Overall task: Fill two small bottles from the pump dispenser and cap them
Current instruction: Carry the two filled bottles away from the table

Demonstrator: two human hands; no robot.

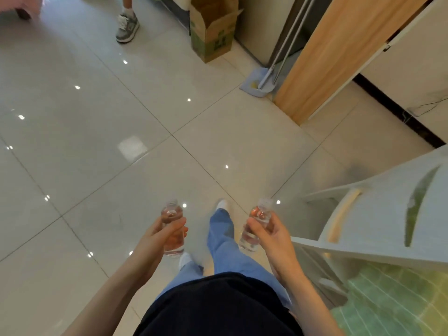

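Two small clear bottles, one per hand. Left hand (158, 241) wraps the left bottle (172, 215), hiding its middle. Right hand (270, 235) grips the right bottle (254, 235). Necks above both grips are blurred, so caps are indiscernible. Beyond, a cardboard box (213, 32), top cut off.

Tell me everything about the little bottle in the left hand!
The bottle is small, see-through and looks like plastic, with a ribbed neck on top; I cannot tell if a cap is on. It is held nearly upright in the air over the floor. The left hand wraps round its middle, thumb across the front. It looks pinkish inside, maybe liquid, maybe fingers showing through.
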